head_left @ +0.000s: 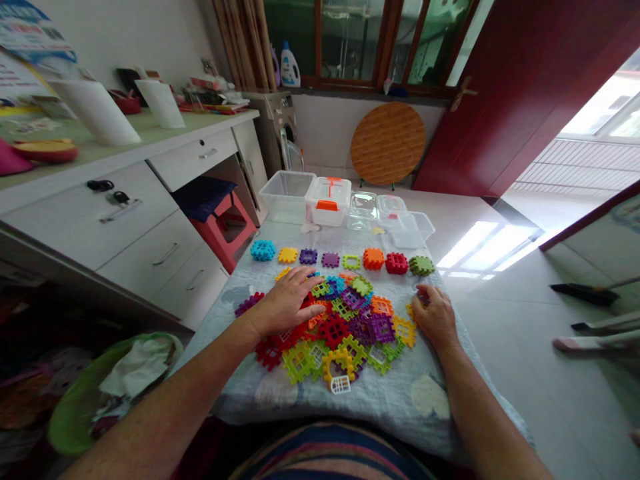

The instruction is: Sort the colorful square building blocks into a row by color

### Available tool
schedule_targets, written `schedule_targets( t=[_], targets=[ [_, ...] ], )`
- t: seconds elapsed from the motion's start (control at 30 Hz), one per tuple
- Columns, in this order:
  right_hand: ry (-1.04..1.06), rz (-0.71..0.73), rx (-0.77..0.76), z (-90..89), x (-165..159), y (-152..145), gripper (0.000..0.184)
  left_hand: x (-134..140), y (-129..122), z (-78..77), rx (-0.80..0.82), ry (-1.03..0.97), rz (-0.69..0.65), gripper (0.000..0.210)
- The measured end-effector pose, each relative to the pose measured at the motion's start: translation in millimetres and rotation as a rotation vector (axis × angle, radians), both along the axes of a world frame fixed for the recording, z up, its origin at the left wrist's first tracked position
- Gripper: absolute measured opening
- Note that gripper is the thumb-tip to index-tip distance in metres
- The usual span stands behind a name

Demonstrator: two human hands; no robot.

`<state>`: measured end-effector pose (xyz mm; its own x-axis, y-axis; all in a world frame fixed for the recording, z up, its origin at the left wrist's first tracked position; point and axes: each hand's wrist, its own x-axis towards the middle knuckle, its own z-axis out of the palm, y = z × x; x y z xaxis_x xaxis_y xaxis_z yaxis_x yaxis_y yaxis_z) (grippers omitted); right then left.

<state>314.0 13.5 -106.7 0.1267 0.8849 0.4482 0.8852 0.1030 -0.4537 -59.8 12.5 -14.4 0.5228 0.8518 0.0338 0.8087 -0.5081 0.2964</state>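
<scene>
A heap of colourful plastic interlocking building blocks [333, 330] with notched edges lies on the cloth-covered table. My left hand [287, 303] rests over the heap's left side, palm down, fingers stretched out, holding nothing that I can see. At the heap's right edge, my right hand [437, 318] has its fingers curled in; whatever may be inside them is hidden. A yellow piece [411, 312] shows beside its fingertips. Behind the heap runs a row sorted by colour, including blue [263, 251], orange [373, 259], red [397, 263] and dark green [421, 265] stacks. A white window piece [341, 385] lies in front.
Along the table's far end stand an open clear bin [287, 197], a lidded box with orange latches [328, 202] and several smaller clear containers [363, 211]. A drawer desk [135, 220] and red stool [225, 223] are left. A green basket [70, 420] sits lower left.
</scene>
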Motion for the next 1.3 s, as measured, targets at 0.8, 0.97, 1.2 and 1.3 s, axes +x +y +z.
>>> schedule_targets(
  t=[0.8, 0.97, 1.2, 1.3],
  targets=[
    [0.032, -0.012, 0.005, -0.9, 0.1, 0.4, 0.028, -12.9, 20.6, 0.0, 0.024, -0.310, 0.103, 0.021],
    [0.021, -0.005, 0.007, -1.6, 1.4, 2.0, 0.028, -16.0, 10.1, -3.5, 0.048, -0.434, 0.096, 0.026],
    [0.013, 0.000, 0.022, -2.4, 2.3, 2.8, 0.025, -24.8, 2.2, -3.2, -0.056, -0.405, 0.079, 0.023],
    [0.020, 0.005, 0.014, -2.6, 2.4, 3.1, 0.025, -33.1, -5.4, 1.2, -0.112, -0.422, 0.107, 0.035]
  ],
)
